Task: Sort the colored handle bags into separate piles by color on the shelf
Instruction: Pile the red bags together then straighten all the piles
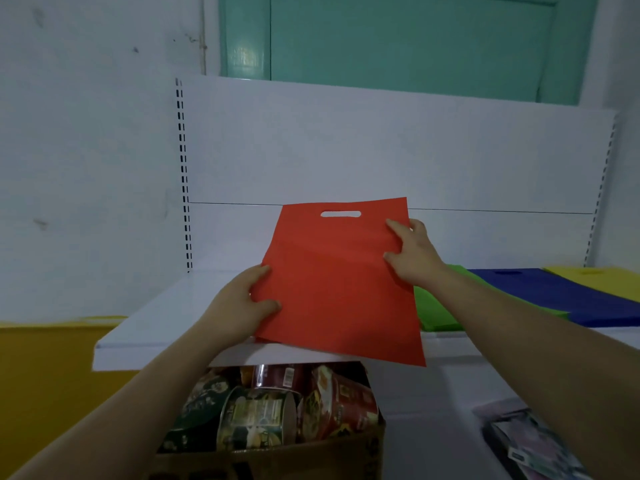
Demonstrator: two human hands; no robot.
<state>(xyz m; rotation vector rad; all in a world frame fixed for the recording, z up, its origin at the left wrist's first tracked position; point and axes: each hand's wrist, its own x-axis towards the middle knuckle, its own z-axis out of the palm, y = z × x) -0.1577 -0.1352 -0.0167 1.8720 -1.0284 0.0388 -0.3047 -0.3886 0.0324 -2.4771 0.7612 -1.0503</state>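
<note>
One white metal shelf [156, 317], teal door [415, 46] behind. At right end, three side by side: green bag pile [436, 313], blue bag pile [554, 296], yellow bag pile [602, 275]. Over front edge, one flat red fabric handle bag [332, 289], side edges pinched by left hand [242, 306] and right hand [412, 254].

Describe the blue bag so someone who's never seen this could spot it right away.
Look along the white shelf to the right, past the red bag. Three bags lie flat there. The blue bag is the dark middle one, between the green bag and the yellow bag.
</note>
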